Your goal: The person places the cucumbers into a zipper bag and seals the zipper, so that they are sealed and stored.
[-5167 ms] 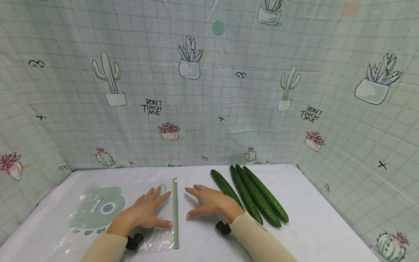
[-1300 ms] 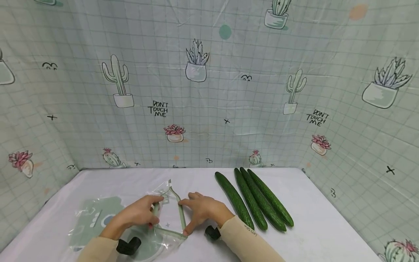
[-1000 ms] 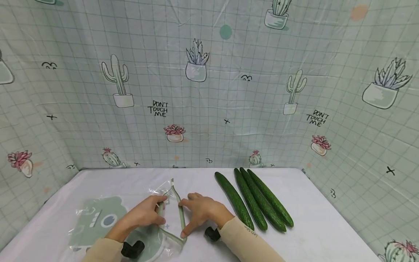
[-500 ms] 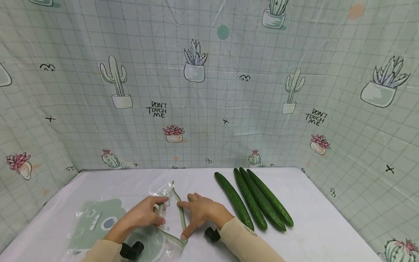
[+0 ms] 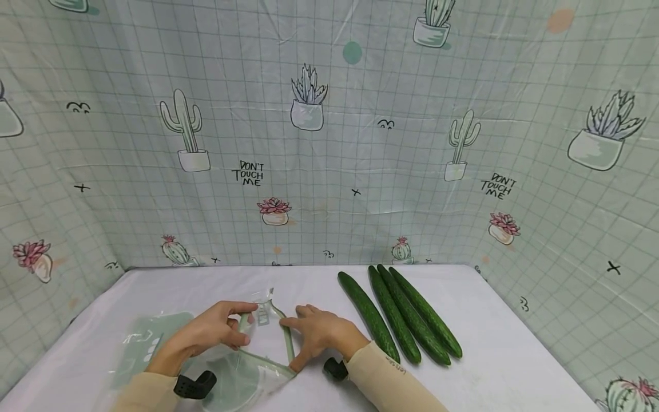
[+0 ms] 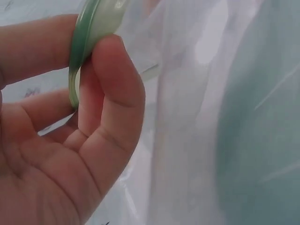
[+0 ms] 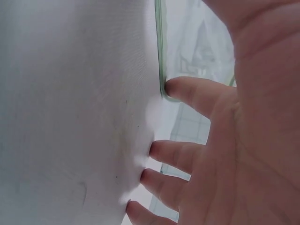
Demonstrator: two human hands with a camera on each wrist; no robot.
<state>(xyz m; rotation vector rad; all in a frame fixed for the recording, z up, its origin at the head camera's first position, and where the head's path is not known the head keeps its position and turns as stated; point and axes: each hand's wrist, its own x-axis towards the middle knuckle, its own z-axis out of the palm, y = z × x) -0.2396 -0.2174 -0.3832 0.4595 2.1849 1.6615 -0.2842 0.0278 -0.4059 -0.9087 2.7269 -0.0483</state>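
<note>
A clear zip bag [image 5: 234, 377] with a pale green cartoon print lies on the table, its green-edged mouth spread wide. My left hand [image 5: 206, 331] pinches the near-left lip of that mouth; in the left wrist view the green zip strip [image 6: 84, 40] runs between thumb and fingers. On the opposite lip my right hand [image 5: 320, 332] presses with spread index finger and thumb. The right wrist view has one fingertip against the green edge [image 7: 161, 51], the other fingertips touching the white tabletop. The left forearm covers part of the bag.
Several dark green cucumbers lie right of the right hand: one cucumber [image 5: 368, 316] a little apart, the others side by side, such as the rightmost cucumber [image 5: 427, 312]. White cloth covers the table [image 5: 494, 343]. A printed curtain [image 5: 329, 149] stands behind and at both sides.
Five seconds ago the bag lay flat with both hands hovering. Since then its mouth has been spread; in the last half second the left hand pulled its lip further left. The cucumbers stayed put.
</note>
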